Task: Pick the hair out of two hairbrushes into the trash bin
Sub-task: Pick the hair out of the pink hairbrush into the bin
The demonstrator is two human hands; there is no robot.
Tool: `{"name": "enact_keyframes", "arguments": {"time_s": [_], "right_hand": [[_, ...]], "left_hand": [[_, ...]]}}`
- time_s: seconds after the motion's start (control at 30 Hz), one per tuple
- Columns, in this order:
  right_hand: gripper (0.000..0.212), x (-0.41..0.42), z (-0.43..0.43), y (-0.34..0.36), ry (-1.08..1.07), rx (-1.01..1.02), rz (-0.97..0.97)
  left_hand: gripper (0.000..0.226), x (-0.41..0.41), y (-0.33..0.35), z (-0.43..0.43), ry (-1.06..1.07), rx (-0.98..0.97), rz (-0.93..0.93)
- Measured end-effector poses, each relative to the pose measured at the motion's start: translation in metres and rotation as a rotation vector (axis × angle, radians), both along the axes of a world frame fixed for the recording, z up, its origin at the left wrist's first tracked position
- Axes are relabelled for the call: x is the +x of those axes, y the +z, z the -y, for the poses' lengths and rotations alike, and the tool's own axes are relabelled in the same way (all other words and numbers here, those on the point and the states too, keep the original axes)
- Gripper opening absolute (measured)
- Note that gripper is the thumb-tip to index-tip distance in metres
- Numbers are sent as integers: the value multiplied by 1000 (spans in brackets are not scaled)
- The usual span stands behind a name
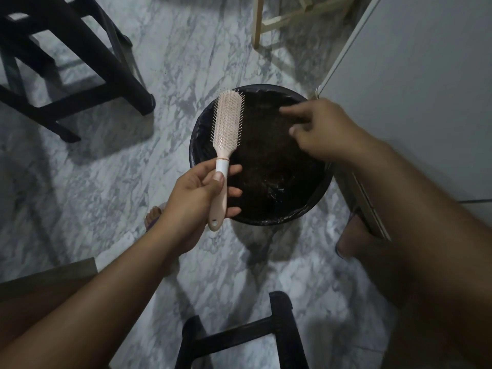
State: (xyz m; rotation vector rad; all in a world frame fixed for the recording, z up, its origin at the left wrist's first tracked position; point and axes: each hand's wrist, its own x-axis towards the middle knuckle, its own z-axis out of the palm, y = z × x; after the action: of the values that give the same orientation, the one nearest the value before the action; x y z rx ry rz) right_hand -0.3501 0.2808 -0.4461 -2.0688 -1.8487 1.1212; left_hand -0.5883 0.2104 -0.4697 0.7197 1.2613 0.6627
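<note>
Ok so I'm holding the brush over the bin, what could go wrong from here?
1. The right hand hovers over the trash bin with fingers spread and blurred; any hair clinging to them could drift onto the marble floor instead of dropping in.
2. The left hand grips the pink hairbrush only by its handle, right at the bin's rim, so a slip might send it into the bin.

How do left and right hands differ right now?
The left hand is closed round the pink hairbrush handle, holding it bristles up at the bin's near-left rim; the right hand holds no brush, fingers spread loosely. The left sits over the bin edge and floor; the right hovers over the bin's far side. Whether the right pinches hair is unclear. Both are bare.
</note>
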Motion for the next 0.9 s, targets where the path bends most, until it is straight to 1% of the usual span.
{"name": "enact_keyframes", "arguments": {"time_s": [0.07, 0.1, 0.17, 0.23, 0.27, 0.33, 0.43, 0.53, 0.63, 0.7, 0.9], "right_hand": [[48, 1, -2, 1, -129, 71, -145], [44, 2, -2, 1, -167, 125, -161], [33, -1, 0, 1, -167, 223, -107], [33, -4, 2, 0, -123, 256, -54], [30, -5, 2, -2, -127, 250, -67], [18, -7, 1, -3, -171, 253, -105], [21, -14, 1, -7, -155, 359, -54], [32, -27, 4, -9, -82, 450, -131], [43, -38, 8, -12, 25, 435, -129], [41, -42, 8, -15, 29, 432, -103], [25, -52, 11, -19, -46, 447, -30]], "left_hand": [[32, 0, 0, 0, -3, 3, 3], [32, 0, 0, 0, -4, 2, 4], [32, -1, 0, 0, -6, 2, 7], [32, -1, -1, 0, -7, 6, 8], [32, -1, -1, 0, -7, 8, 5], [32, -1, -2, 0, -10, 10, -3], [31, 0, -1, 2, -20, 3, -9], [29, 5, 0, 6, -16, -6, 21], [28, 9, 2, 10, -18, -11, 67], [29, 10, 3, 14, -39, 1, 58], [32, 10, 3, 20, -88, 78, -42]]}}
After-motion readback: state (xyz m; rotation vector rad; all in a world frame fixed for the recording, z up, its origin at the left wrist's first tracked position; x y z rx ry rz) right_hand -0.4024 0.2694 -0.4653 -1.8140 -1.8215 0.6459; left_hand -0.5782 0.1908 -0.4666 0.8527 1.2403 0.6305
